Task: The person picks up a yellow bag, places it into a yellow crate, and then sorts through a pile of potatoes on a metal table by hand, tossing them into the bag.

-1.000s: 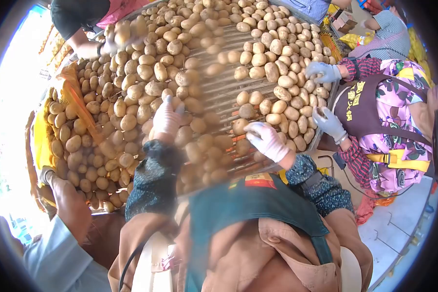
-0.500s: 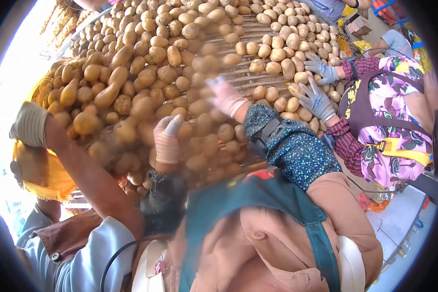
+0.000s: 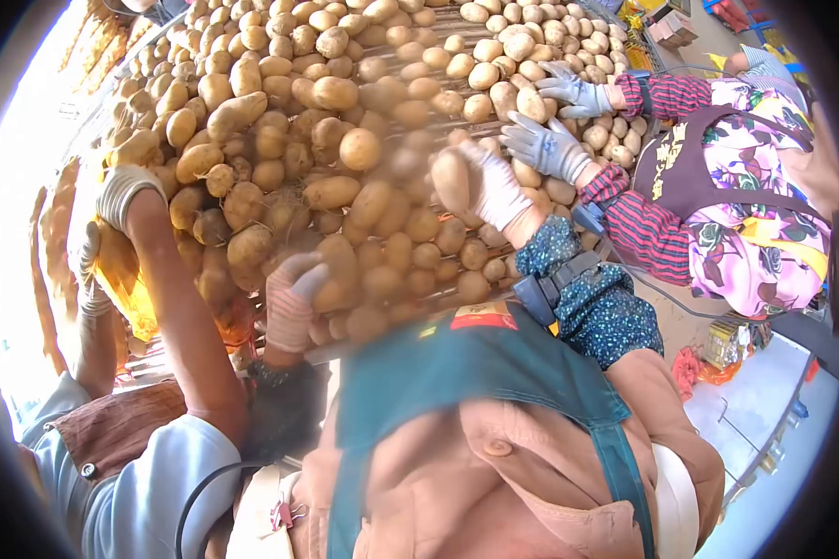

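Potatoes (image 3: 334, 194) cover the slatted conveyor in front of me. My right hand (image 3: 496, 191), in a pale striped glove, is closed on a potato (image 3: 450, 180) above the conveyor's middle. Lower left, my left hand (image 3: 294, 300) wears a similar glove. Its fingers are partly spread beside a potato (image 3: 336, 270); blur hides whether they touch it. To the right, a co-worker's two gray-gloved hands (image 3: 545, 149) rest among paler potatoes (image 3: 569, 37). At the left, another person's gloved hand (image 3: 129, 194) is at a yellow mesh bag (image 3: 121, 275).
The co-worker at my right wears a floral top and dark apron (image 3: 685, 163). Close by on my left is the other person's forearm (image 3: 191, 307). A white surface (image 3: 741, 410) stands at lower right, with red mesh (image 3: 688, 373) near it.
My right hand has shifted right and now holds a potato. My left hand has lowered slightly to the left. The left person's hand and mesh bag moved right; the right co-worker's hands moved left.
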`<state>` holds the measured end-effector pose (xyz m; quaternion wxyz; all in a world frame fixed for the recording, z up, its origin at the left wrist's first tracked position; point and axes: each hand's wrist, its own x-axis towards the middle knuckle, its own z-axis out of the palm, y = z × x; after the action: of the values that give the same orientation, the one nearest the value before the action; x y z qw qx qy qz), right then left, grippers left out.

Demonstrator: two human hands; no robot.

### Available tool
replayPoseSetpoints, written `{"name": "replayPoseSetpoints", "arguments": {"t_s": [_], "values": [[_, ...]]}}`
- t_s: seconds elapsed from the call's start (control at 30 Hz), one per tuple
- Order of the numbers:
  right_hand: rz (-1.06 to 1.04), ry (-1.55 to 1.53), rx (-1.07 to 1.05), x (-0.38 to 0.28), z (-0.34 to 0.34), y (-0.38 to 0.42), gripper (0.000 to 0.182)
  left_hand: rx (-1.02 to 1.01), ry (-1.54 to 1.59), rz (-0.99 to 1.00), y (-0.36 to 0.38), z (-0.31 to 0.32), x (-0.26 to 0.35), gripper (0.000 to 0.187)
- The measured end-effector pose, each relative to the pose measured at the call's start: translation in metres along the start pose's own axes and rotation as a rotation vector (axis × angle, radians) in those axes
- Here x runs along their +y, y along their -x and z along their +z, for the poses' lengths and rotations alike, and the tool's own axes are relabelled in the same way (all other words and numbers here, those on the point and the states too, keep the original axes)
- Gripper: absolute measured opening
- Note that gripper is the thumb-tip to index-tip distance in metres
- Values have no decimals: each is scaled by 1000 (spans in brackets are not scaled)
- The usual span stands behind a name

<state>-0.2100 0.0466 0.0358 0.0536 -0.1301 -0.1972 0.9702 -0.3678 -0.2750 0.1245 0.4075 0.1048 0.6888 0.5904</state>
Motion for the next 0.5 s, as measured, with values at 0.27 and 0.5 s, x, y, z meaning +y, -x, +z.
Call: {"name": "replayPoseSetpoints", "arguments": {"t_s": [0.27, 0.5], "values": [[-173, 2357, -60, 69, 84, -64, 46, -355, -916, -116, 3, -41, -44, 52], [93, 2405, 22, 70, 74, -109, 59, -560, -1101, -101, -30, -20, -58, 65]]}}
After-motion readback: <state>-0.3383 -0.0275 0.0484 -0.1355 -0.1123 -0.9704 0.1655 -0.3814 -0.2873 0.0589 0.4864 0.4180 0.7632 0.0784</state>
